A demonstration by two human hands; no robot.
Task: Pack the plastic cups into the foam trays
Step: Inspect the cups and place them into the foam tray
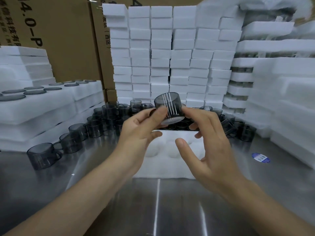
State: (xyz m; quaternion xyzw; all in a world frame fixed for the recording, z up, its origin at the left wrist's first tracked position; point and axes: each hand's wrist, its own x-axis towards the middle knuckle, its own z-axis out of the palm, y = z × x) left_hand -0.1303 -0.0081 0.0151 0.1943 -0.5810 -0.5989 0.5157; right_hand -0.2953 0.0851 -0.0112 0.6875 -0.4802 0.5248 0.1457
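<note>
A smoky grey plastic cup [170, 106] is held upside down, tilted, above the table's middle. My left hand [138, 133] grips its left side with thumb and fingertips. My right hand [209, 142] touches its right side with fingertips, thumb spread apart. Below them lies a white foam tray [170, 164] with round hollows, partly hidden by my hands. Several more grey cups [105, 120] crowd behind the tray and trail to the left, one nearest [42, 154].
The table is shiny steel [162, 201]. Filled foam trays [51, 99] stack at the left. Foam block stacks [170, 57] wall the back, more foam trays [281, 108] rise at the right. Cardboard boxes [59, 31] stand behind. A blue sticker [260, 157] lies at right.
</note>
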